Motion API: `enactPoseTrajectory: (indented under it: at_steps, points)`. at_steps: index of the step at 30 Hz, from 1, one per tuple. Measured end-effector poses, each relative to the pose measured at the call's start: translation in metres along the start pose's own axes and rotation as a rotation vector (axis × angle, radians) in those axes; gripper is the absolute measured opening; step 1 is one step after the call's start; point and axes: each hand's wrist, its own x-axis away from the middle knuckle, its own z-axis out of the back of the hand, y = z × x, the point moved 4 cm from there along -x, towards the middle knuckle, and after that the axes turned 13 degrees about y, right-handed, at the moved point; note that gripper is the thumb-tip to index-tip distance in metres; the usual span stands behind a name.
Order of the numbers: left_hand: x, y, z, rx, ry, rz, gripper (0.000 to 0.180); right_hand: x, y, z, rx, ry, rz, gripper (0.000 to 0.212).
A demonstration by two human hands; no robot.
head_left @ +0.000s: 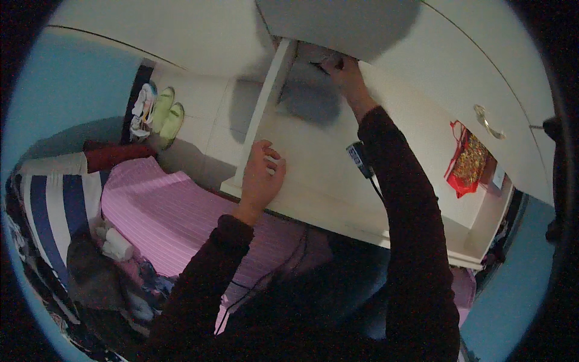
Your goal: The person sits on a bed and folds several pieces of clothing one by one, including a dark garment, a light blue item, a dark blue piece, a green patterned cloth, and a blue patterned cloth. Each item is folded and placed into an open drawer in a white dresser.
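Note:
A wide white drawer (313, 187) is pulled out in front of me. My right hand (344, 72) reaches into its far left corner. Its fingers are pinched together near a small dark thing (318, 65) that shadow and blur keep me from naming. My left hand (263, 175) hovers over the drawer's front left part, near the left side wall (265, 99). Its fingers are loosely curled and apart, with nothing visible between them. Beside my right forearm lies a small black device (357, 157) with a pale panel and a cable.
A red-edged bag with golden contents (467, 163) and a small box (496, 180) lie at the drawer's right end. Green slippers (172, 123) are on the floor at left, beyond a pink striped bedspread (157, 202). White cabinet fronts (338, 21) with a handle (490, 122) rise behind.

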Motion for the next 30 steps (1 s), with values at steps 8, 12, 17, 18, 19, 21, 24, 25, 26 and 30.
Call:
enactPoseTrajectory:
  at_steps: [8,12,17,18,19,21,24,25,26,30]
  points:
    - [-0.006,-0.011,-0.003,0.156,-0.065,0.069,0.037,0.176,-0.125,0.218,-0.15,-0.819,-0.39,0.042]
    - [-0.014,-0.031,-0.011,0.257,-0.162,0.16,0.032,0.268,-0.199,0.363,-0.107,-0.6,-0.69,0.044]
    - [-0.034,-0.054,-0.016,0.388,-0.304,0.027,0.028,0.4,-0.346,0.502,0.106,-0.029,-1.051,0.055]
    - [-0.042,-0.059,-0.018,0.329,-0.289,0.063,0.029,0.436,-0.38,0.521,0.198,0.039,-1.362,0.057]
    - [-0.05,-0.064,-0.019,0.3,-0.288,0.092,0.03,0.469,-0.412,0.534,0.284,0.142,-1.538,0.057]
    - [-0.062,-0.064,-0.023,0.334,-0.409,0.088,0.03,0.527,-0.465,0.549,0.451,0.356,-1.648,0.054]
    - [-0.069,-0.055,-0.018,0.049,-0.328,-0.094,0.031,0.622,-0.518,0.569,0.665,0.483,-1.814,0.049]
    - [-0.068,-0.047,-0.015,0.082,-0.281,-0.177,0.032,0.653,-0.523,0.582,0.652,0.521,-1.806,0.048]
    - [-0.063,-0.043,-0.018,0.065,-0.209,-0.182,0.034,0.686,-0.515,0.602,0.767,0.484,-1.836,0.047]
    - [-0.03,0.018,-0.024,0.102,-0.27,-0.365,0.055,0.809,-0.427,0.66,0.877,0.686,-1.628,0.057]
